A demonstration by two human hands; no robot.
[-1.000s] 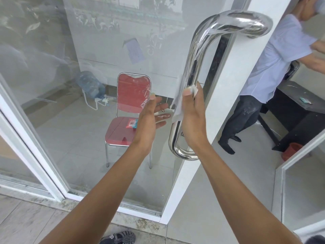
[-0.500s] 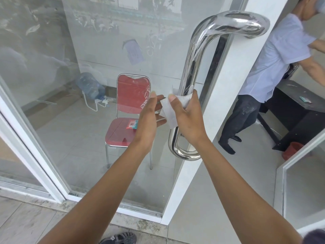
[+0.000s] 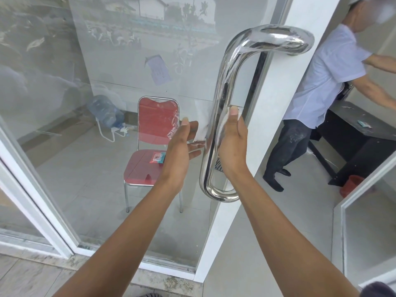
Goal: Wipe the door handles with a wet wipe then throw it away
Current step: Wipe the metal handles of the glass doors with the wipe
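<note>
A polished steel D-shaped door handle (image 3: 222,86) is mounted on the white frame of a glass door (image 3: 276,116). My right hand (image 3: 232,144) sits just right of the handle's vertical bar, fingers hooked behind it and thumb up, pressing a white wet wipe (image 3: 202,123) against the bar. The wipe wraps around the bar and hangs out on its left side. My left hand (image 3: 182,146) is left of the bar, fingers spread and stretched toward the wipe's loose edge, holding nothing.
Behind the glass stands a red chair (image 3: 154,146) with a small wipes packet (image 3: 157,157) on its seat, and a water jug (image 3: 106,113) lies beyond. A person in a light shirt (image 3: 317,88) stands in the open doorway beside a dark desk (image 3: 362,136). A red bucket (image 3: 351,185) stands beneath the desk.
My right hand slid up the bar and shifted to its right side, taking the wipe around the bar. My left hand has come off the wipe and opened.
</note>
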